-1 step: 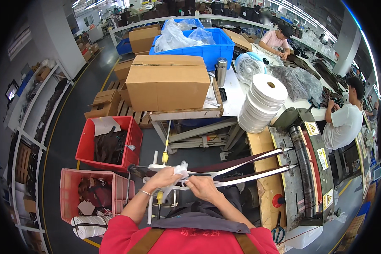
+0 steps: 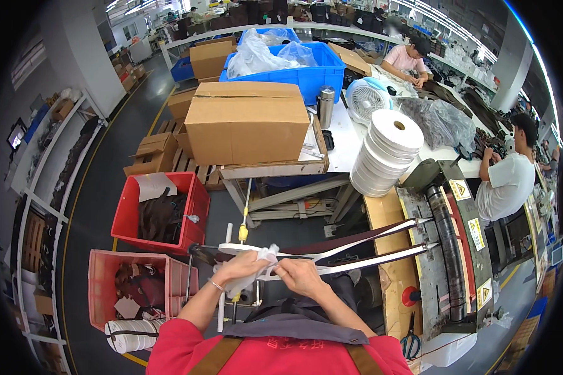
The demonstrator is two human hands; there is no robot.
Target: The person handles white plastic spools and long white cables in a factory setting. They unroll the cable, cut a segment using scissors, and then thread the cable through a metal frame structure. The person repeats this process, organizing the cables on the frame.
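Note:
My left hand (image 2: 241, 267) is closed round a crumpled, whitish, see-through sheet (image 2: 268, 255), perhaps thin plastic film, which spills over the fingers and below the palm. Close to its right, my right hand (image 2: 300, 276) has its thumb and fingers pinched together at the end of a white strip (image 2: 369, 263); the exact grip is partly hidden. From there, white and dark strips run right to a machine with a dark roller (image 2: 445, 250). Beside my left hand is a white reel (image 2: 231, 248) on a stand with yellow-collared rods.
Left stand a red bin (image 2: 197, 206) and a faded red crate (image 2: 182, 281) holding dark material. Ahead, a large cardboard box (image 2: 247, 125) sits on a table. A stack of white rolls (image 2: 381, 156) is beside the machine; scissors (image 2: 411, 344) lie near its front. Two people work at right.
My left hand has shifted slightly, and the crumpled sheet now spreads wider over and under its fingers. My right hand stays nearly in place.

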